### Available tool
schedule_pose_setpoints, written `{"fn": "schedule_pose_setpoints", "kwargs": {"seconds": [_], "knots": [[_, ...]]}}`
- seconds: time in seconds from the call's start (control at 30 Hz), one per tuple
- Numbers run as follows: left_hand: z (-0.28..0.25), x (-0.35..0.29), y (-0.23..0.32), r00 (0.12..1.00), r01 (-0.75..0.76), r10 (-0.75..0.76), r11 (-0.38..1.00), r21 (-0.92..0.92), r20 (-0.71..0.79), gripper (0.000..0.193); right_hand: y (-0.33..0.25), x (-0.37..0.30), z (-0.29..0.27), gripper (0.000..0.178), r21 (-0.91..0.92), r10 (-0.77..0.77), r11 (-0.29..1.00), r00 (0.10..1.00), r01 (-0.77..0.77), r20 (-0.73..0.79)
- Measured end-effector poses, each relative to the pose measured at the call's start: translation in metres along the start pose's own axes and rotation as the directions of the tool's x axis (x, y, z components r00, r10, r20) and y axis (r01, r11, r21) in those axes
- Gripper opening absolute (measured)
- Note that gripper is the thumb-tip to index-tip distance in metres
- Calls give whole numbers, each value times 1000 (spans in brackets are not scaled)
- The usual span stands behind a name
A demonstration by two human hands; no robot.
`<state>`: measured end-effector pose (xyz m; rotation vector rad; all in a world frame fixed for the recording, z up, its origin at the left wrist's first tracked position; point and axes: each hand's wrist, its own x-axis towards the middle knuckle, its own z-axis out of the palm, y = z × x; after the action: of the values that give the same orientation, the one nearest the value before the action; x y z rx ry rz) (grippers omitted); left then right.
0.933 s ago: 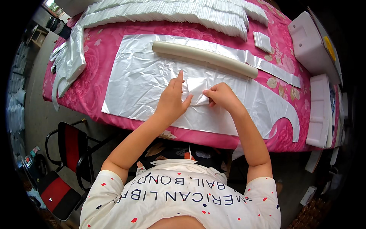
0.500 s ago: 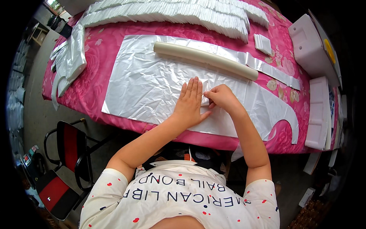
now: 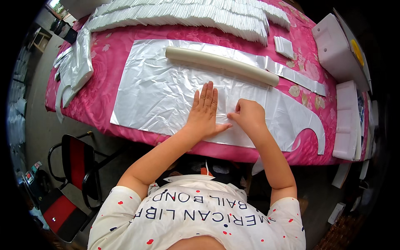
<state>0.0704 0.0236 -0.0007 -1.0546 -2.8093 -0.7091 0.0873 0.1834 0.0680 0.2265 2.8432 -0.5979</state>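
Observation:
A thin, shiny white plastic sheet point(image 3: 152, 83), shaped like an apron with a curved cut at its right end, lies spread and wrinkled on the table. My left hand point(image 3: 204, 112) is open on it, palm down, fingers stretched and thumb pointing right. Just right of that thumb my right hand point(image 3: 249, 116) is closed in a pinch, thumb and forefinger together low over the plastic; what they grip, if anything, is hidden. Across the sheet's far part rests a long beige tube point(image 3: 221, 63).
Pink floral cloth point(image 3: 104, 102) covers the table. Long rows of folded white packets point(image 3: 179, 23) stand at the back, with a small stack point(image 3: 284, 46) to their right. Plastic sheets point(image 3: 79, 77) hang at the left; foam boxes point(image 3: 335, 46) stand right. A red-black chair point(image 3: 77, 162) is lower left.
My right hand has drawn to the right and slightly nearer, away from my left hand. The left hand has shifted slightly left and stays flat on the plastic.

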Motion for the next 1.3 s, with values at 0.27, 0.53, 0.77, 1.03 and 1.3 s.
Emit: {"fn": "schedule_pose_setpoints", "kwargs": {"seconds": [0.27,0.53,0.77,1.03,1.3], "knots": [[-46,-84,-12,905,390,-289,274,-879,311,38,-20,36,40,52,-114,-593,801,754,587,-281],[-70,-169,-5,500,703,-527,-216,-677,687,30,-80,-30,109,71,139,-572,806,817,576,-65],[-92,-157,-11,723,676,-528,405,-616,446,14,-91,-54,70,40,218,-724,690,655,690,218],[-102,-110,6,972,233,-202,899,-370,119,41,28,26,-30,7,342,-493,759,832,554,-255],[-92,-89,11,968,211,-135,895,-392,211,38,211,179,-102,29,582,414,813,697,6,-585]]}}
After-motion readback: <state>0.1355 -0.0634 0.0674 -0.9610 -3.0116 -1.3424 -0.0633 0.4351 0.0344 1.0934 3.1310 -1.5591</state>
